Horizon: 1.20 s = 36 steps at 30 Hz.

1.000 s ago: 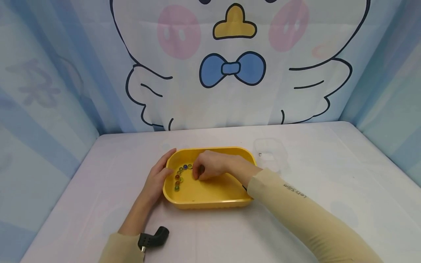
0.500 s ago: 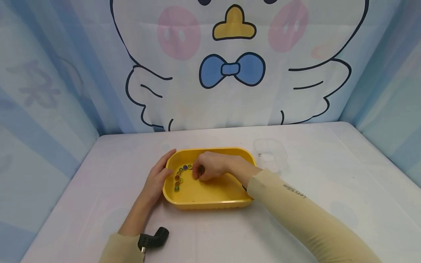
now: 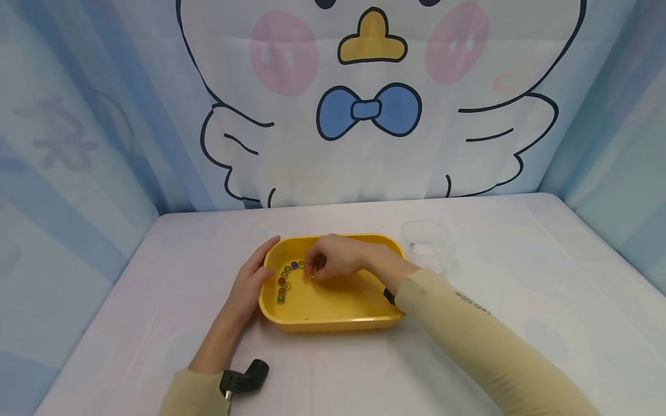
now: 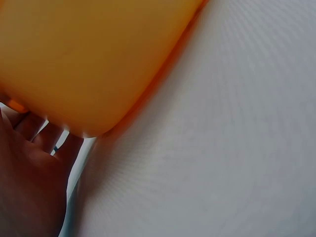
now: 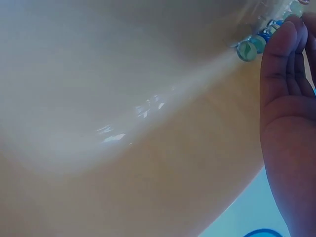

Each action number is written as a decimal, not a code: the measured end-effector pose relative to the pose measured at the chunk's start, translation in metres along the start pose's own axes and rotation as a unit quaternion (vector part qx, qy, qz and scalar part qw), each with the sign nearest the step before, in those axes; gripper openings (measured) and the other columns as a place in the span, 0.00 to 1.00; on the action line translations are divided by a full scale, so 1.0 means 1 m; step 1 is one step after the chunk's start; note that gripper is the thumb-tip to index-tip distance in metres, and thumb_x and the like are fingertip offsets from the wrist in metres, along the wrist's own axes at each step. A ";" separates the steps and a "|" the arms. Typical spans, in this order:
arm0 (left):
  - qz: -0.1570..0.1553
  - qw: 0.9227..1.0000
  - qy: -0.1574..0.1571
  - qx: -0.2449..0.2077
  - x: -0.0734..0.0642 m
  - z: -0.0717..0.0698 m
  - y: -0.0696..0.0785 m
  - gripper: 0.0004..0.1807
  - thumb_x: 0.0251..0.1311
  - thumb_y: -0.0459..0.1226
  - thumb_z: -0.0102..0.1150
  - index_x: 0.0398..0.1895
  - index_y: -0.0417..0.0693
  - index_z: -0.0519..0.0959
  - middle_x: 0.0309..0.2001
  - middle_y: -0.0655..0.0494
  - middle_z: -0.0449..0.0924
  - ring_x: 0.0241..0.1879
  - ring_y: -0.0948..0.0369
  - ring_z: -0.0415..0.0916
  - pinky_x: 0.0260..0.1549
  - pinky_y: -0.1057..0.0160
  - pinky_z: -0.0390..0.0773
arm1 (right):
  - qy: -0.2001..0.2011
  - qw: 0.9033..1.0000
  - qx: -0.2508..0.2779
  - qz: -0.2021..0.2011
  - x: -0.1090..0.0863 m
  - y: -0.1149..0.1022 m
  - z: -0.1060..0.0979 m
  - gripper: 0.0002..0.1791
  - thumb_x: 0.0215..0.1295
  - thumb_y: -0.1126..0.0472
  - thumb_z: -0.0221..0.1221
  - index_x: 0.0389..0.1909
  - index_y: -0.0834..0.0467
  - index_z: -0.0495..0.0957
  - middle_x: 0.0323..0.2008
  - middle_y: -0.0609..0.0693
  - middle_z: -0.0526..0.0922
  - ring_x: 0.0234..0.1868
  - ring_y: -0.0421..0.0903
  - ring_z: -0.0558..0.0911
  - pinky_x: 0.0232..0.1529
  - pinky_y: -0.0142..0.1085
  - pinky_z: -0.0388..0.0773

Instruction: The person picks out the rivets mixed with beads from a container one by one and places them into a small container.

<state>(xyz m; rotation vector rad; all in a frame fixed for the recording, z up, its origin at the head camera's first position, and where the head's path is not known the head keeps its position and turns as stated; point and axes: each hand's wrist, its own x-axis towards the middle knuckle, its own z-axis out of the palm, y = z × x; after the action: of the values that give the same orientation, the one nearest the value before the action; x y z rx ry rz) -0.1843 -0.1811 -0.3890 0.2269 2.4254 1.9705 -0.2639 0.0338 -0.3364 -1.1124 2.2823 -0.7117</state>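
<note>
A yellow tray (image 3: 333,309) rests on the table in the head view. My left hand (image 3: 250,286) grips its left side, thumb over the rim and fingers outside; the left wrist view shows the fingers (image 4: 47,136) against the outer wall. Several glass marbles (image 3: 281,282), green, amber and blue, form a curved row inside the tray's left part. My right hand (image 3: 333,258) is inside the tray at the row's far end, fingers bent and tips together pointing down. In the right wrist view, its fingertips overlap blue and green marbles (image 5: 247,51); I cannot tell whether it pinches one.
A clear plastic box (image 3: 437,240) stands behind the tray to the right, with a tiny shiny spot on it. White cloth covers the table (image 3: 546,277). Printed curtains (image 3: 364,162) enclose the back and sides. A black wrist mount (image 3: 244,378) juts from the left cuff.
My right hand has lifted slightly at the same spot, its wrist turning so more of the dark strap shows. The left hand, tray and visible marbles stay as they were.
</note>
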 end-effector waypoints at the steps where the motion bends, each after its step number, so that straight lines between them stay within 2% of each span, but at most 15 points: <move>1: 0.000 1.000 0.000 0.000 0.000 0.000 0.000 0.34 0.67 0.29 0.38 0.79 0.47 0.58 0.78 0.52 0.54 0.77 0.54 0.48 0.74 0.50 0.46 | 0.003 1.000 0.001 -0.002 0.000 0.000 -0.001 0.05 0.65 0.69 0.63 0.39 0.59 0.84 0.36 0.46 0.81 0.37 0.42 0.77 0.41 0.30 0.78; 8: 0.005 1.000 0.001 -0.002 0.001 0.001 -0.001 0.34 0.67 0.29 0.38 0.78 0.47 0.59 0.78 0.51 0.54 0.77 0.54 0.49 0.74 0.50 0.46 | 0.014 1.000 0.000 -0.022 -0.002 -0.002 -0.007 0.06 0.65 0.69 0.62 0.41 0.61 0.84 0.37 0.49 0.83 0.37 0.41 0.77 0.41 0.29 0.77; 18: 0.006 1.000 0.002 -0.005 0.001 0.001 -0.002 0.34 0.67 0.29 0.38 0.78 0.47 0.59 0.78 0.52 0.54 0.77 0.55 0.49 0.74 0.50 0.47 | 0.035 0.999 0.014 -0.036 -0.006 -0.005 -0.016 0.07 0.65 0.68 0.62 0.42 0.63 0.84 0.37 0.48 0.84 0.37 0.42 0.78 0.43 0.30 0.78; 27: 0.005 1.000 0.002 0.000 0.000 0.000 -0.002 0.34 0.67 0.28 0.38 0.78 0.46 0.58 0.78 0.51 0.54 0.77 0.54 0.49 0.74 0.49 0.46 | 0.051 0.998 0.036 -0.029 -0.014 -0.013 -0.026 0.08 0.66 0.68 0.62 0.44 0.64 0.83 0.37 0.48 0.83 0.38 0.45 0.79 0.43 0.32 0.81; 36: 0.005 1.000 0.002 -0.002 0.000 0.001 -0.002 0.34 0.67 0.28 0.38 0.78 0.46 0.59 0.78 0.51 0.54 0.77 0.54 0.48 0.74 0.49 0.46 | 0.069 0.997 0.024 -0.027 -0.028 -0.019 -0.038 0.09 0.66 0.67 0.62 0.46 0.62 0.84 0.39 0.48 0.84 0.40 0.46 0.79 0.46 0.33 0.80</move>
<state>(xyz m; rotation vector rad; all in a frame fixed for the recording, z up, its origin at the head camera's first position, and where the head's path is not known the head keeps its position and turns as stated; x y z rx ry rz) -0.1847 -0.1809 -0.3909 0.2372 2.4270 1.9813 -0.2627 0.0555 -0.2904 -1.1381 2.3429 -0.8859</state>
